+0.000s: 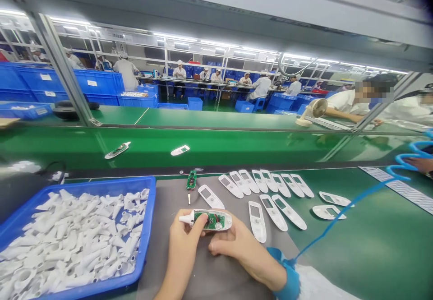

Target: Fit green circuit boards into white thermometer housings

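Observation:
Both hands grip a white plastic housing with a green circuit board (212, 220) set into its open face, and its narrow tip points left. My left hand (182, 250) pinches the tip end, with the thumb on the board. My right hand (243, 250) braces the wider end from below. Both rest over a grey mat (206, 277). Just above them lie a loose green circuit board (191, 180) and a white housing shell (211, 196). Several more shells (267, 191) lie in rows to the right. A blue crate (149, 219) heaped with white plastic parts sits left of my left hand.
A blue coiled cord (399, 170) runs from my right wrist's blue cuff (284, 268) across the green bench. A co-worker's hand (419, 164) shows at the right edge. Two white devices (117, 150) sit on a raised green shelf. Workers and blue crates fill the background.

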`<state>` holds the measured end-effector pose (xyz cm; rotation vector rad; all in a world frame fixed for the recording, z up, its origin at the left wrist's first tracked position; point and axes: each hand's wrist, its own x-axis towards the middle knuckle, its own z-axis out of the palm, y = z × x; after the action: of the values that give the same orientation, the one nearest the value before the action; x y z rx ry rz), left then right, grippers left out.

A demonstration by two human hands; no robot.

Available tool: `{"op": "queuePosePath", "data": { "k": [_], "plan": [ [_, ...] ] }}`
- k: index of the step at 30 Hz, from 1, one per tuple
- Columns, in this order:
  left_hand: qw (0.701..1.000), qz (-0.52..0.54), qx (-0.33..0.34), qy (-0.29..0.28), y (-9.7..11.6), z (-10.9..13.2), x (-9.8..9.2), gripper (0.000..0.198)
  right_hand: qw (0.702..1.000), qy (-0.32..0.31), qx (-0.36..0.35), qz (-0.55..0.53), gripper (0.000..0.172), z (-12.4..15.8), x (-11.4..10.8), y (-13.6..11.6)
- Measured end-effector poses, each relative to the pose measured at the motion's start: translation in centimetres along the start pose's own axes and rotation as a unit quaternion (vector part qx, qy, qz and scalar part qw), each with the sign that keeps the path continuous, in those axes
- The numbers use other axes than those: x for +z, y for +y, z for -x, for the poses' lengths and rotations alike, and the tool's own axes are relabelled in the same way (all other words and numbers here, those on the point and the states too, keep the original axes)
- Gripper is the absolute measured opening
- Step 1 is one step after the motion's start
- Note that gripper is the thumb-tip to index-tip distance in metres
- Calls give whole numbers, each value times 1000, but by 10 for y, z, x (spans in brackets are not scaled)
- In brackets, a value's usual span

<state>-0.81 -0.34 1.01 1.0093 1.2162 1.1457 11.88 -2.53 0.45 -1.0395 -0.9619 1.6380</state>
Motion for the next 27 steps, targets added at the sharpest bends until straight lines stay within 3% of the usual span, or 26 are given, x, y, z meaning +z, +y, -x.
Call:
{"op": "queuePosePath", "data": {
  "k": [2, 5, 9, 15, 22, 27],
  "plan": [
    [1000, -5, -2, -3, 0, -2, -1, 25, 1000, -8, -2, 18, 60, 1, -5, -8],
    [999, -15, 10, -40, -2, -3, -1, 23, 997, 27, -23, 70, 45, 5, -10, -21],
    [994, -37, 28, -99, -6, -1, 0, 18, 995, 35, 24, 91, 39, 8, -9, -29],
    [992, -62, 37, -106, -6, 0, 1, 19, 992, 10, 38, 123, 27, 5, -7, -20],
    [983, -130, 33, -123, -5, -1, 0, 21, 991, -31, 92, 87, 30, 5, -9, -14],
    [979, -151, 44, -127, -5, -3, -1, 22, 993, -15, 76, 88, 29, 5, -5, -11]
  ]
}}
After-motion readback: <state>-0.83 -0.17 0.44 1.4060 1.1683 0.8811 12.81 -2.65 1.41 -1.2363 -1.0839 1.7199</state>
